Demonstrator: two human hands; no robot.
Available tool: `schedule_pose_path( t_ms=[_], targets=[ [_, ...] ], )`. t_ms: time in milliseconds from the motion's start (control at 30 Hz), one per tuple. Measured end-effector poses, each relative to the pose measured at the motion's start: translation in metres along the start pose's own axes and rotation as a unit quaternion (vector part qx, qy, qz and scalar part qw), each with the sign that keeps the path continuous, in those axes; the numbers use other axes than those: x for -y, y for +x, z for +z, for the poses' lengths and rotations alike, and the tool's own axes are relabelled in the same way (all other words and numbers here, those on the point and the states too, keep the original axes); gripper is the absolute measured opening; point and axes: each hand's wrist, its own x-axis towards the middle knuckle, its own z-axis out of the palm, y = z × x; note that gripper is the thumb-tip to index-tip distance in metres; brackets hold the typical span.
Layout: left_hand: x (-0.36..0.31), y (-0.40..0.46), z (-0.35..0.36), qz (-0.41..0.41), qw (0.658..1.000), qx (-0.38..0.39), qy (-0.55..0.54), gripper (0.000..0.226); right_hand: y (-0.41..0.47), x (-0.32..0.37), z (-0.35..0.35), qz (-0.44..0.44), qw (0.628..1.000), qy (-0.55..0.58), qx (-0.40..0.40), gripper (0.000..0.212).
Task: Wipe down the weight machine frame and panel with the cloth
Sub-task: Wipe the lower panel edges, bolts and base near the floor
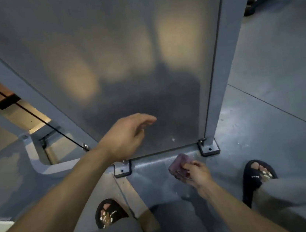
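Purple cloth (179, 167) in right hand (198, 173); sandal (256, 175) lettering unreadable.

Panel (122, 61): frosted grey translucent sheet, upright, blurred warm reflections across it; its lower part stood just beyond the left hand (125, 136), whose relaxed fingers reached toward it. Frame (220, 88): grey-blue painted posts flanked the panel, the right post's bolted foot plate just beyond the right hand (198, 174). Cloth (179, 166): small purple wad, bunched, pinched in the right hand's fingers, low near the frame's base rail.
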Motion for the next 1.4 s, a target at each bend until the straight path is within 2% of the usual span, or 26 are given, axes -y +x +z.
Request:
schedule_pose_path(
  t_ms=[200, 300, 433, 567, 767, 867, 967, 1067, 1167, 1267, 1400],
  targets=[
    [0.012, 0.02, 0.01, 0.002, 0.998, -0.023, 0.055, 0.058, 0.093, -0.019, -0.031, 0.056, 0.992, 0.071, -0.094, 0.008],
    [0.012, 0.024, 0.02, -0.022, 0.998, -0.011, 0.057, 0.063, 0.145, -0.033, -0.042, 0.069, 0.982, 0.108, -0.14, 0.02],
    [0.017, 0.027, 0.035, -0.035, 0.997, 0.014, 0.064, 0.066, 0.175, -0.024, -0.037, 0.086, 0.967, 0.178, -0.163, 0.024],
    [0.021, 0.032, 0.042, -0.035, 0.996, 0.031, 0.073, 0.068, 0.186, -0.006, -0.027, 0.054, 0.953, 0.243, -0.173, 0.026],
    [0.02, 0.04, 0.046, -0.016, 0.996, 0.035, 0.081, 0.067, 0.2, 0.01, -0.02, 0.076, 0.934, 0.313, -0.156, 0.017],
    [0.017, 0.044, 0.047, -0.01, 0.996, 0.035, 0.078, 0.066, 0.195, 0.005, -0.017, 0.083, 0.942, 0.289, -0.151, 0.013],
    [0.012, 0.047, 0.047, -0.002, 0.997, 0.034, 0.076, 0.065, 0.185, 0.001, -0.015, 0.071, 0.95, 0.276, -0.129, 0.02],
    [0.007, 0.05, 0.047, -0.001, 0.997, 0.034, 0.076, 0.064, 0.175, -0.003, -0.018, 0.031, 0.964, 0.235, -0.118, 0.009],
    [0.003, 0.052, 0.046, -0.002, 0.997, 0.03, 0.073, 0.064, 0.172, -0.004, -0.034, -0.025, 0.968, 0.164, -0.188, 0.013],
    [0.003, 0.051, 0.045, 0.0, 0.997, 0.03, 0.073, 0.063, 0.177, 0.001, -0.058, -0.107, 0.949, 0.068, -0.287, 0.011],
    [0.006, 0.049, 0.045, 0.005, 0.997, 0.032, 0.069, 0.061, 0.178, 0.017, -0.073, -0.162, 0.929, 0.007, -0.333, 0.008]
  ],
)
